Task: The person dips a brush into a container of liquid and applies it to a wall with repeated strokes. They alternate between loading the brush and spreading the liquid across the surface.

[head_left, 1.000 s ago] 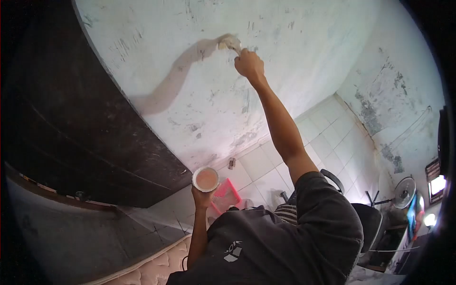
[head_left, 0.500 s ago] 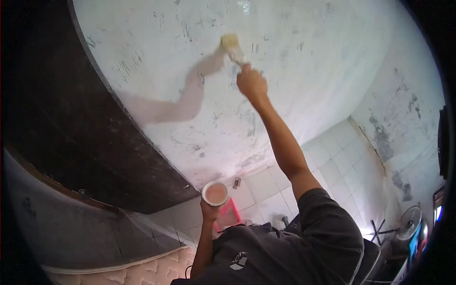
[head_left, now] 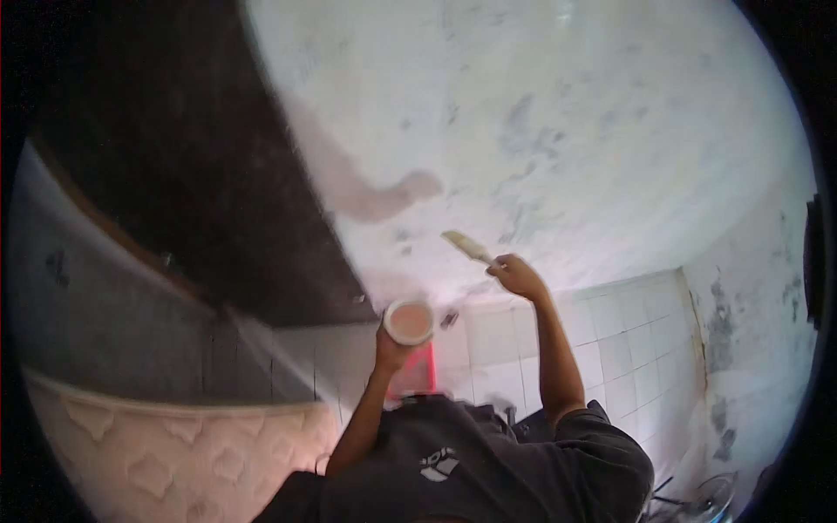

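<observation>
My right hand point(head_left: 514, 275) is closed round the handle of a wide flat brush point(head_left: 469, 247) with pale yellowish bristles. The brush points up and to the left, in front of a patchy white wall point(head_left: 610, 148); whether it touches the wall I cannot tell. Lower and to the left, my left hand point(head_left: 392, 350) grips a round white container point(head_left: 409, 322), its open top facing up. Pinkish-looking contents show inside it. The container hides part of my left fingers.
A dark panel point(head_left: 200, 174) covers the wall's left side. Below are a pink-red tray-like object point(head_left: 418, 370), a small dark item point(head_left: 449, 320) and white floor tiles point(head_left: 493, 336). A quilted mattress point(head_left: 183, 453) lies lower left, a fan point(head_left: 717, 497) lower right.
My right hand has come down and to the right with the brush, away from its higher spot at the wall. The view has shifted, and the container sits slightly higher in it.
</observation>
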### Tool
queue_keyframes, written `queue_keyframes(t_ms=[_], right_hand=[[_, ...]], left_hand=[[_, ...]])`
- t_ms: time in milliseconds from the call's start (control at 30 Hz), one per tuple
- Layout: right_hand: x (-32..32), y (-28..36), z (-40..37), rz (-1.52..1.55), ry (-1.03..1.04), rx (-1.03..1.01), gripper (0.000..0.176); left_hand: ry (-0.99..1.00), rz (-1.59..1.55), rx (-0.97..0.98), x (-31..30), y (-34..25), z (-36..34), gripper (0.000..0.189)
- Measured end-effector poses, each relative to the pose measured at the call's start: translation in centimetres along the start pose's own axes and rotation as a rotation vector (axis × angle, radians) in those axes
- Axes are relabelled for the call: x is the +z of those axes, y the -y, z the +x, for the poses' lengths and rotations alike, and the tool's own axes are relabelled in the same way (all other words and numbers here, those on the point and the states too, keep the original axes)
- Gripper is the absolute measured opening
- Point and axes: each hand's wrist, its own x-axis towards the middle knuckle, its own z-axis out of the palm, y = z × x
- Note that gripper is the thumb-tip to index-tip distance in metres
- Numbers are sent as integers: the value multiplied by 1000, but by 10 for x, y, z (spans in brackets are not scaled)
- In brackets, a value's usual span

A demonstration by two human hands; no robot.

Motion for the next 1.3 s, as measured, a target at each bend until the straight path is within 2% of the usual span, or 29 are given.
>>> queue_keyframes(t_ms=[33,67,100,167,233,300,467,533,633,767,933,967,1067,1100,1200,1300], right_hand=[[-1,7,-10,0,-16,-29,36],[-12,26,-22,-12,67,-30,36],[-10,34,-33,179,47,-101,34],[-21,51,-41,157,164,-119,28],[-30,83,-56,116,207,-84,26],[-29,104,-66,60,254,-230,22],[-6,124,-65,-182,351,-326,22],[6,128,-60,-337,371,-481,22],[18,148,-57,-469,422,-385,21],[43,166,-55,-608,392,-375,27],[74,197,-56,-678,383,-367,27],[80,208,-57,-716,426,-309,24],[105,220,-62,-719,425,-303,22],[108,232,-62,-752,475,-227,15],[123,232,-64,-737,437,-318,14],[131,232,-65,-753,441,-317,13]], left_hand=[[-34,-479,-215,3,3,4,57],[8,-619,-272,-1,-15,6,57],[-1,45,60,-7,-2,8,59],[-20,153,18,-11,-15,15,64],[-6,118,5,-15,-10,17,69],[6,147,-8,-18,-11,16,74],[-13,92,-28,-26,-24,8,75],[3,79,15,-33,-19,6,73],[10,96,75,-45,-15,3,72],[1,58,83,-59,-9,-6,72],[51,162,258,-73,-18,-5,73],[55,162,256,-73,-18,-6,73],[58,185,216,-72,-22,-12,72],[53,184,230,-73,-28,-13,72],[60,147,214,-81,-22,-17,70],[67,41,178,-88,-12,-21,69]])
